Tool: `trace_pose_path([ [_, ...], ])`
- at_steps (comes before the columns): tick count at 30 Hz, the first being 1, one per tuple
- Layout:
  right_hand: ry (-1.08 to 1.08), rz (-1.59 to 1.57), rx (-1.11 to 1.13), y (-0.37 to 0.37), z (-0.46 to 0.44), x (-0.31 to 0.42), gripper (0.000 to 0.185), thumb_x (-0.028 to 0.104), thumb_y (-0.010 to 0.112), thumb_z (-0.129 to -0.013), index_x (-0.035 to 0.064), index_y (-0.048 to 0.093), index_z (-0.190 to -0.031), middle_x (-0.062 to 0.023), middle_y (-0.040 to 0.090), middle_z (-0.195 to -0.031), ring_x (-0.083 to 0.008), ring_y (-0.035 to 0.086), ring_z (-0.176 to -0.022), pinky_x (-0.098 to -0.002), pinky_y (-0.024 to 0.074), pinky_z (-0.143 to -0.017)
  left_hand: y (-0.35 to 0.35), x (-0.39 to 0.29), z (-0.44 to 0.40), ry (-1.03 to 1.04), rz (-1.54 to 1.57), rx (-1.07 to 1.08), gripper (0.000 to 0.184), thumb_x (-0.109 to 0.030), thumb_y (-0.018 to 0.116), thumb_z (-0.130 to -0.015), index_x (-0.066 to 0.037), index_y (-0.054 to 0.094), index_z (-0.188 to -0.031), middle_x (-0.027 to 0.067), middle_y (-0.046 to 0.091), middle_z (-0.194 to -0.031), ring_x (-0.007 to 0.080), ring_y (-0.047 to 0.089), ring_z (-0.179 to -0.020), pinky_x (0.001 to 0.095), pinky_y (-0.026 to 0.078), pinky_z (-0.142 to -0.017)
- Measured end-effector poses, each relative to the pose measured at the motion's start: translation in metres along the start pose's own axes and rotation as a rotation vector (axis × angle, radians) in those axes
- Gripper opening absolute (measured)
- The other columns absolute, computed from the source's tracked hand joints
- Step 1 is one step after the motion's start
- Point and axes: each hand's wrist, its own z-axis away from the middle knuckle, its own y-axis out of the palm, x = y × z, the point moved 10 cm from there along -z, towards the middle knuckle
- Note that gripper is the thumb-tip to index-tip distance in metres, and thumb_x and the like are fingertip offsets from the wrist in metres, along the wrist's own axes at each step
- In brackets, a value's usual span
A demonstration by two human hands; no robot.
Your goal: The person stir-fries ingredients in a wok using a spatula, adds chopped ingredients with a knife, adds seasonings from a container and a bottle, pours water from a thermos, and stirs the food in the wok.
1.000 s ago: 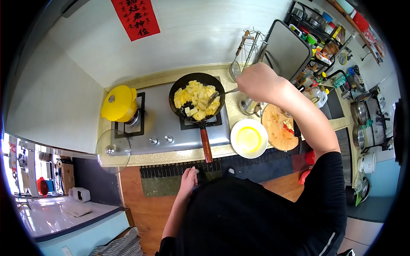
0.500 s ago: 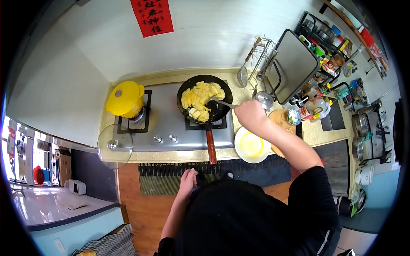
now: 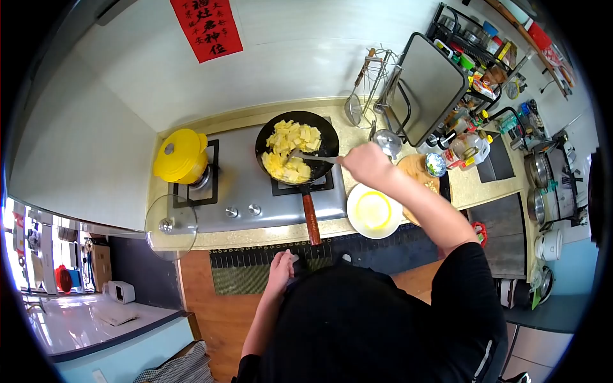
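My right hand (image 3: pixel 367 164) is closed round the handle of a metal spatula (image 3: pixel 311 157), which reaches leftward into the black frying pan (image 3: pixel 329 142). Its blade end sits among yellow egg and pale cubes that look like tofu (image 3: pixel 292 137). The food lies in two heaps, one toward the back and one toward the front. The pan rests on the right burner, its reddish wooden handle (image 3: pixel 311 218) pointing at me. My left hand (image 3: pixel 280 268) hangs low before my body, fingers curled in, apart from the pan. Below my right hand stands a white bowl (image 3: pixel 357 225) with yellow residue.
A yellow lidded pot (image 3: pixel 182 159) stands on the left burner. A glass lid (image 3: pixel 171 233) lies at the counter's left front edge. To the right are a ladle (image 3: pixel 387 143), a round cutting board (image 3: pixel 415 167), a small bowl (image 3: pixel 435 165) and several bottles.
My right hand has moved the spatula leftward and deeper into the pan. The egg and cubes have shifted into two heaps. My left hand stays low by my body.
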Motion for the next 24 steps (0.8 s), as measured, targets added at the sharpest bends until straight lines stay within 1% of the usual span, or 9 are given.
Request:
trace_pose_path([
  [5, 0.099, 0.008, -0.076, -0.039, 0.023, -0.038, 0.013, 0.011, 0.061, -0.081, 0.0082, 0.073, -0.085, -0.0086, 0.071, -0.078, -0.0273, 0.072, -0.071, -0.0380, 0.0559, -0.059, -0.002, 0.001, -0.002, 0.007, -0.002, -0.012, 0.028, -0.034, 0.054, -0.101, -0.008, 0.057, -0.093, -0.0047, 0.044, -0.064, 0.0057, 0.041, -0.053, 0.0224, 0.036, -0.048],
  [6, 0.161, -0.023, -0.109, -0.041, 0.024, -0.044, 0.018, 0.010, 0.059, -0.084, 0.0090, 0.073, -0.095, -0.0092, 0.071, -0.077, -0.0274, 0.071, -0.071, -0.0388, 0.0555, -0.058, -0.001, 0.002, -0.002, 0.003, 0.009, -0.013, 0.028, -0.035, 0.054, -0.101, -0.008, 0.057, -0.093, -0.0048, 0.044, -0.064, 0.0056, 0.041, -0.053, 0.0224, 0.036, -0.048],
  [9, 0.275, -0.174, -0.226, -0.018, 0.009, -0.040, 0.025, 0.009, 0.055, -0.088, 0.0104, 0.070, -0.108, -0.0101, 0.070, -0.076, -0.0278, 0.071, -0.070, -0.0397, 0.0553, -0.057, -0.001, 0.005, 0.002, -0.013, 0.009, -0.010, 0.029, -0.035, 0.054, -0.101, -0.008, 0.057, -0.094, -0.0049, 0.044, -0.065, 0.0054, 0.041, -0.053, 0.0223, 0.036, -0.048],
  [10, 0.280, -0.203, -0.229, -0.011, 0.001, -0.034, 0.030, 0.009, 0.052, -0.092, 0.0119, 0.065, -0.118, -0.0106, 0.069, -0.075, -0.0287, 0.071, -0.070, -0.0403, 0.0554, -0.056, 0.000, 0.006, 0.003, -0.018, -0.010, -0.001, 0.029, -0.035, 0.054, -0.101, -0.007, 0.057, -0.094, -0.0049, 0.045, -0.065, 0.0054, 0.041, -0.053, 0.0223, 0.036, -0.048],
  [11, 0.338, -0.265, -0.155, 0.001, -0.006, -0.029, 0.030, 0.009, 0.051, -0.092, 0.0117, 0.065, -0.120, -0.0121, 0.070, -0.078, -0.0302, 0.071, -0.073, -0.0420, 0.0559, -0.059, 0.001, 0.005, 0.002, -0.020, -0.028, 0.007, 0.029, -0.035, 0.054, -0.101, -0.007, 0.057, -0.094, -0.0049, 0.045, -0.066, 0.0053, 0.041, -0.054, 0.0223, 0.036, -0.048],
  [13, 0.340, -0.279, -0.250, 0.006, -0.018, -0.014, 0.030, 0.015, 0.048, -0.098, 0.0092, 0.065, -0.121, -0.0108, 0.068, -0.075, -0.0255, 0.069, -0.065, -0.0406, 0.0523, -0.051, -0.001, 0.003, 0.003, -0.006, -0.002, 0.003, 0.030, -0.036, 0.054, -0.102, -0.007, 0.057, -0.094, -0.0048, 0.044, -0.066, 0.0053, 0.041, -0.054, 0.0224, 0.036, -0.048],
  [15, 0.395, -0.313, -0.199, 0.022, -0.029, -0.002, 0.036, 0.012, 0.047, -0.097, 0.0097, 0.059, -0.131, -0.0114, 0.068, -0.080, -0.0269, 0.069, -0.068, -0.0397, 0.0538, -0.055, -0.006, 0.003, 0.000, 0.009, 0.012, -0.003, 0.030, -0.036, 0.054, -0.101, -0.007, 0.057, -0.095, -0.0037, 0.045, -0.065, 0.0068, 0.043, -0.053, 0.0235, 0.036, -0.047],
  [20, 0.334, -0.270, -0.268, 0.060, -0.030, 0.037, 0.046, 0.008, 0.053, -0.091, 0.0134, 0.057, -0.137, -0.0090, 0.066, -0.076, -0.0258, 0.068, -0.065, -0.0373, 0.0527, -0.052, -0.014, 0.013, -0.004, 0.017, 0.014, -0.007, 0.030, -0.035, 0.053, -0.101, -0.006, 0.057, -0.096, -0.0013, 0.046, -0.064, 0.0102, 0.045, -0.051, 0.0258, 0.037, -0.045],
  [24, 0.302, -0.222, -0.313, 0.051, -0.010, 0.027, 0.052, 0.008, 0.055, -0.087, 0.0145, 0.056, -0.139, -0.0064, 0.063, -0.075, -0.0222, 0.066, -0.063, -0.0345, 0.0509, -0.051, -0.015, 0.016, -0.002, 0.002, 0.009, -0.010, 0.030, -0.035, 0.053, -0.101, -0.006, 0.057, -0.096, -0.0015, 0.046, -0.063, 0.0104, 0.045, -0.051, 0.0262, 0.037, -0.046],
])
